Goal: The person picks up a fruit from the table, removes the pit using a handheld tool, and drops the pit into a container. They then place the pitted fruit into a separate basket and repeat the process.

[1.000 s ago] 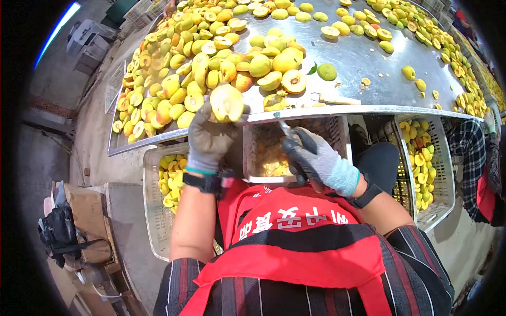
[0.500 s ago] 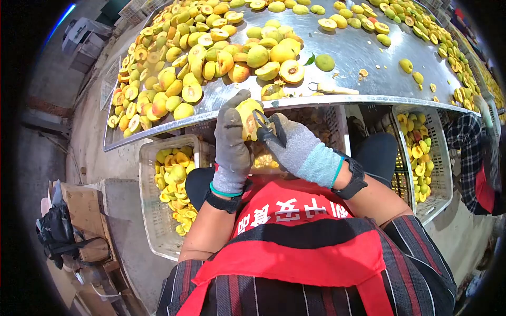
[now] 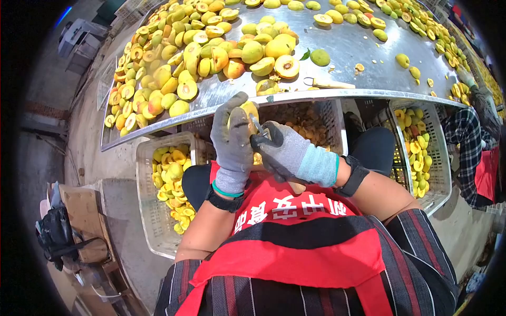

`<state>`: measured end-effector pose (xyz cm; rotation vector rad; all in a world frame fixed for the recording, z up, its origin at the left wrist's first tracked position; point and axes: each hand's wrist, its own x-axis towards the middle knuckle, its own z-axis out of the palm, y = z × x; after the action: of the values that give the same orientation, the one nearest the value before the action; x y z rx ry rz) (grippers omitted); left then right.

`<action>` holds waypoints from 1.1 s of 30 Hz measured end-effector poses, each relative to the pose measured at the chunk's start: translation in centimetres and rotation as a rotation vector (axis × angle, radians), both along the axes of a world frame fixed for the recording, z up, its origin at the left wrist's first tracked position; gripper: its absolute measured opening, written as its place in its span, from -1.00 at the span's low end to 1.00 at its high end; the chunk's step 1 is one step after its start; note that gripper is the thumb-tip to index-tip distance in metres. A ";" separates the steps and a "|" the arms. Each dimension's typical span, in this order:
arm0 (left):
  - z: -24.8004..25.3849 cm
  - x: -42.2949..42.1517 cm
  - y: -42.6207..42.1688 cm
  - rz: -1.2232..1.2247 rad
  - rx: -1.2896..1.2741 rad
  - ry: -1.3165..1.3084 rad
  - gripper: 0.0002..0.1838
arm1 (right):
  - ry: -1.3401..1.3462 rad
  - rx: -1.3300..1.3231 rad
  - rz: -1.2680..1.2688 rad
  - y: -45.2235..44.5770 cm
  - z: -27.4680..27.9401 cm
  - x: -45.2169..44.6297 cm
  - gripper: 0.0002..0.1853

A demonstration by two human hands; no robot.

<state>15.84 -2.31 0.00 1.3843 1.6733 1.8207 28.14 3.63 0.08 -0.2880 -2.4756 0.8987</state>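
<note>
My left hand [image 3: 232, 142], in a grey glove, is closed round a yellow fruit half [image 3: 249, 110] just in front of the table edge. My right hand [image 3: 282, 150], also gloved, grips a tool with a pale wooden handle [image 3: 297, 187] sticking out below the fist. The tool's metal tip [image 3: 258, 126] touches or nearly touches the fruit; fingers hide the exact contact. On the metal table [image 3: 337, 47] lie many halved yellow fruits [image 3: 187, 89], and a second wooden-handled tool [image 3: 332, 84] rests near its edge.
Below the table, a white crate [image 3: 145, 210] on the left holds fruit halves. A middle crate [image 3: 340, 124] contains pits and scraps. Another fruit crate [image 3: 443, 184] stands at the right, beside a co-worker's plaid sleeve [image 3: 466, 137]. Cardboard [image 3: 81, 210] is at lower left.
My left hand has come down from the table edge and inward with the fruit. My right hand has moved left, bringing the tool to it. The view has shifted slightly.
</note>
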 end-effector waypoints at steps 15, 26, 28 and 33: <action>1.1 -1.5 0.8 -0.225 0.015 -1.070 -0.42 | 0.164 -0.368 -0.382 0.7 -1.5 0.2 -0.62; 0.5 -2.5 -2.2 -0.595 0.089 -1.225 -0.42 | 0.081 -0.962 -0.306 2.4 -0.1 3.2 -0.75; -0.4 -3.5 -2.0 -0.772 0.074 -1.317 -0.39 | 0.083 -0.950 -0.293 2.1 0.1 3.1 -0.73; 0.1 -2.4 -1.4 -0.567 -0.022 -1.640 -0.26 | -0.167 -0.546 -0.210 1.4 1.4 2.5 -0.70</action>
<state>13.45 -3.74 0.13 -0.0037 0.3430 1.6026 30.66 5.04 1.45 -0.8172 -2.2389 1.4937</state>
